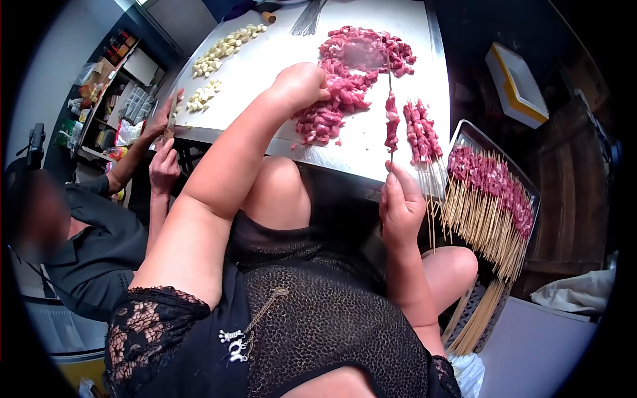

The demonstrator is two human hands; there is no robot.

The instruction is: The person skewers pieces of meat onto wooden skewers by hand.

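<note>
My left hand reaches over the white table, its fingertips in the pile of raw meat pieces; what they hold is hidden. Closed round the lower end of a skewer, my right hand keeps it upright at the table's front edge. Meat is threaded on the middle of this skewer, and its bare tip points up past the pile. Just to its right, several finished meat skewers lie side by side, their sticks over the edge.
A tray of many meat skewers stands at the right, with bare sticks below it. Peeled garlic cloves and metal skewers lie on the table. Another person works at the left. A foam box sits at the upper right.
</note>
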